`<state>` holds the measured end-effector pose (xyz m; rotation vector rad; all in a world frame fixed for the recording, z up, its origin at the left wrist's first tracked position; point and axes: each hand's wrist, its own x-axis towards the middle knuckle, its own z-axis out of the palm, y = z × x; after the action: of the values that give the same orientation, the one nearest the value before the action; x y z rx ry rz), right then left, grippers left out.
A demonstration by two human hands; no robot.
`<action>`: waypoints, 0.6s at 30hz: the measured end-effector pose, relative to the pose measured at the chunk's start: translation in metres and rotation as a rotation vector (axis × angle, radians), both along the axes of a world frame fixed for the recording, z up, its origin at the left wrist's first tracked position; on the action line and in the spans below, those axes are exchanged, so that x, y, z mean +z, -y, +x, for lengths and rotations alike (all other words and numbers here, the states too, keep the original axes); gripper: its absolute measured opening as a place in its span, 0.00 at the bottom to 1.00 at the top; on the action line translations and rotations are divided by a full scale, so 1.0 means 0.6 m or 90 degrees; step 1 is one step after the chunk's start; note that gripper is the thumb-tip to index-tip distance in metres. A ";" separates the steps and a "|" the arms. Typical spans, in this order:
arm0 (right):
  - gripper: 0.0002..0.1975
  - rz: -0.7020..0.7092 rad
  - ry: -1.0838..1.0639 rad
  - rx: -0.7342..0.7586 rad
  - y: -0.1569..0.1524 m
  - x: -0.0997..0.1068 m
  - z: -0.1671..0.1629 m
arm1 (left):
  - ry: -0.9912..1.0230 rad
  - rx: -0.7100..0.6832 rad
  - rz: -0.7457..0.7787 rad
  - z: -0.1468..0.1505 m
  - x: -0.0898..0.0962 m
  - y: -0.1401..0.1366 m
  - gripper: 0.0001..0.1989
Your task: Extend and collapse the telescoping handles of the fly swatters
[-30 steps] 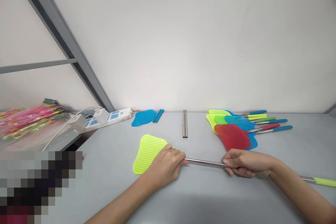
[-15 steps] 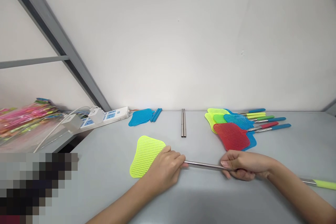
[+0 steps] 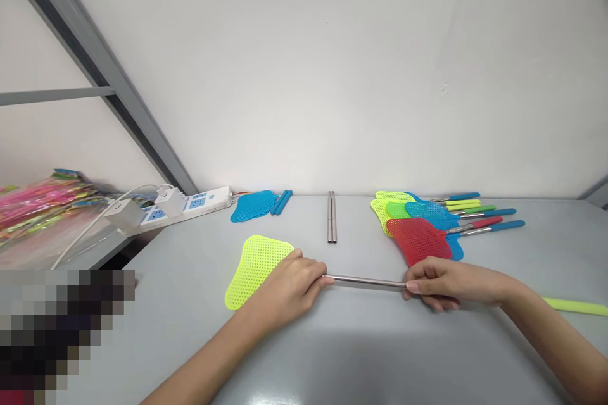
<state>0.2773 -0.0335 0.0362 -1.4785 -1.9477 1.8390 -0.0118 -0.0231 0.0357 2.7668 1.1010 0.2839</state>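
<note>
A yellow-green fly swatter lies across in front of me, its perforated head (image 3: 254, 269) at the left. My left hand (image 3: 297, 281) is closed around its neck, partly covering the lower corner of the head. Between my hands runs its thin metal rod (image 3: 365, 281). My right hand (image 3: 434, 281) pinches that rod with thumb and fingers. In line with the rod, a yellow-green handle (image 3: 574, 305) shows beyond my right forearm; the stretch between is hidden.
Finished-looking swatters, with a red head (image 3: 420, 242) on top, lie piled at the back right. Two metal tubes (image 3: 331, 218) lie at the back middle. Blue swatter heads (image 3: 254, 206) and blue grips (image 3: 282, 202) lie left of them, beside a power strip (image 3: 190, 205). Bagged items (image 3: 42, 202) are far left.
My right hand's fingers have shifted on the rod. The handle at the far right has come left and up, and its metal end is out of sight. The view has moved slightly.
</note>
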 end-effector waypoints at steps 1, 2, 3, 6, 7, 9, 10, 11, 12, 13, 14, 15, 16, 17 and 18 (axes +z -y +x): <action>0.19 0.012 0.011 -0.003 0.000 0.003 0.004 | 0.000 0.004 0.002 -0.002 0.002 -0.002 0.17; 0.19 0.026 0.019 -0.009 -0.001 0.006 0.007 | -0.001 0.009 0.003 -0.004 0.005 -0.004 0.17; 0.18 0.042 0.023 -0.017 -0.001 0.008 0.010 | -0.002 0.013 0.002 -0.006 0.007 -0.005 0.17; 0.17 0.078 0.029 -0.031 0.002 0.015 0.010 | -0.001 0.023 -0.008 -0.010 0.012 -0.007 0.17; 0.17 0.083 0.033 -0.029 0.003 0.017 0.007 | -0.002 0.023 -0.011 -0.011 0.012 -0.006 0.17; 0.17 0.094 0.049 -0.027 0.008 0.018 -0.002 | -0.007 0.017 -0.016 -0.011 0.012 -0.004 0.17; 0.18 0.100 0.059 -0.025 0.011 0.017 -0.007 | -0.011 0.012 -0.015 -0.011 0.011 -0.002 0.17; 0.18 0.107 0.066 -0.021 0.013 0.017 -0.012 | -0.018 0.008 -0.014 -0.010 0.009 0.000 0.16; 0.18 0.109 0.068 -0.011 0.016 0.016 -0.016 | -0.025 0.006 -0.013 -0.009 0.008 0.002 0.16; 0.18 0.105 0.067 -0.002 0.018 0.015 -0.020 | -0.033 0.006 -0.011 -0.008 0.007 0.004 0.16; 0.18 0.107 0.065 -0.001 0.019 0.014 -0.023 | -0.043 0.008 -0.007 -0.007 0.007 0.006 0.16; 0.18 0.115 0.062 -0.005 0.019 0.013 -0.025 | -0.054 0.011 -0.003 -0.006 0.006 0.009 0.16; 0.18 0.129 0.055 -0.010 0.018 0.011 -0.026 | -0.065 0.014 0.001 -0.004 0.005 0.010 0.16; 0.17 0.147 0.043 -0.010 0.017 0.010 -0.026 | -0.075 0.018 0.006 -0.002 0.004 0.012 0.16; 0.17 0.161 0.026 -0.003 0.015 0.008 -0.025 | -0.085 0.024 0.011 -0.001 0.003 0.014 0.16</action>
<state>0.2621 -0.0425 0.0410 -1.4490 -2.1001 1.5021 -0.0121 -0.0316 0.0377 2.8184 1.1882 0.1146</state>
